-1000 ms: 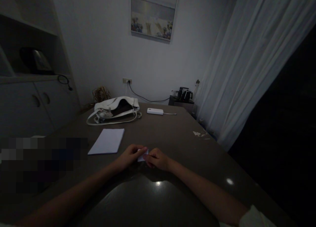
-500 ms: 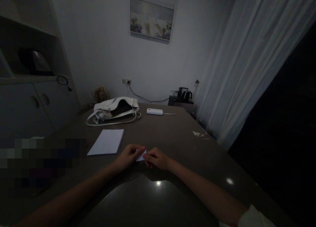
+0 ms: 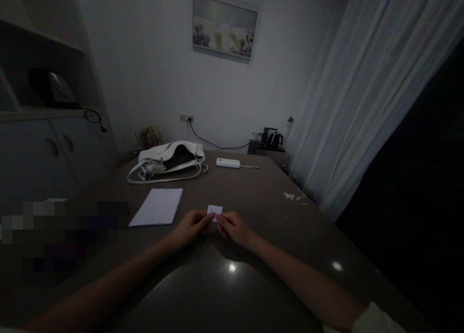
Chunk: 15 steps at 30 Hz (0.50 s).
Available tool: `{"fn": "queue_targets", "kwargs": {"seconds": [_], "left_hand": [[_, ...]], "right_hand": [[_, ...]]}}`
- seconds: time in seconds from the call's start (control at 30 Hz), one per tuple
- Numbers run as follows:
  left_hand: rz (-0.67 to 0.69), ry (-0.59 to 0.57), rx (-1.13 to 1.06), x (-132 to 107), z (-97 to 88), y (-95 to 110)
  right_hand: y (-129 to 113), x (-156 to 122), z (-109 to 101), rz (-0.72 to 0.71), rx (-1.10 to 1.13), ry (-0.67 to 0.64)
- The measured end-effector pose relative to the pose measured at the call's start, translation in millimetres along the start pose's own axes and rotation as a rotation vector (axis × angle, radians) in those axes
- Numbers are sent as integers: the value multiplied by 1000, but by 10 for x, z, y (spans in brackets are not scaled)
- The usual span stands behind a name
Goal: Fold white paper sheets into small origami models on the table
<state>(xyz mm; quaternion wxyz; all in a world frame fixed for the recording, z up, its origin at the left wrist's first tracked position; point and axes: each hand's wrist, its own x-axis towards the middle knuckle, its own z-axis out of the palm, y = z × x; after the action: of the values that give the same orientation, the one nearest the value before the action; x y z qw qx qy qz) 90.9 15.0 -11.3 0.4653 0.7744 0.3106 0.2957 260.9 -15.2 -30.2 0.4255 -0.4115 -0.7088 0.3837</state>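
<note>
Between my two hands is a small folded piece of white paper (image 3: 215, 209), roughly square, with crease lines on its face. My left hand (image 3: 194, 226) pinches its lower left part, thumb on top. From the other side my right hand (image 3: 235, 228) grips its lower right edge with thumb and curled fingers. The thumbs nearly meet at the paper's lower edge. Both hands are just above or on the dark table (image 3: 203, 289); contact is hard to tell. A stack of white paper (image 3: 157, 207) lies to the left of my left hand.
Farther back on the table are a white handbag (image 3: 170, 161) and a white power bank (image 3: 228, 163) with a short cable. Pale scraps or marks (image 3: 293, 196) show near the right edge. A blurred-out area (image 3: 61, 241) covers the left side. A sheer curtain (image 3: 337, 106) hangs at right.
The folded paper has been turned and lifted slightly away from me, so more of its creased face shows above the thumbs. Both hands now hold its lower side.
</note>
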Motion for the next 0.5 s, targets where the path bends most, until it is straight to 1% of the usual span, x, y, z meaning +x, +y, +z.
{"fn": "queue_targets", "kwargs": {"seconds": [0.1,0.17,0.23,0.33,0.4,0.5], "left_hand": [[11,-14,-7,-10,-8,21],[32,-46,-12,-19,-6,29],[42,-86,7,-31,4,29],[23,-121,73,-51,29,29],[27,-122,110,-61,43,41],[93,-83,151,-62,50,66]], "right_hand": [[-7,2,18,52,86,9],[2,11,26,81,138,56],[12,24,26,64,157,111],[20,41,12,-14,129,146],[25,50,-1,-37,115,161],[23,55,-16,-19,120,187]]}}
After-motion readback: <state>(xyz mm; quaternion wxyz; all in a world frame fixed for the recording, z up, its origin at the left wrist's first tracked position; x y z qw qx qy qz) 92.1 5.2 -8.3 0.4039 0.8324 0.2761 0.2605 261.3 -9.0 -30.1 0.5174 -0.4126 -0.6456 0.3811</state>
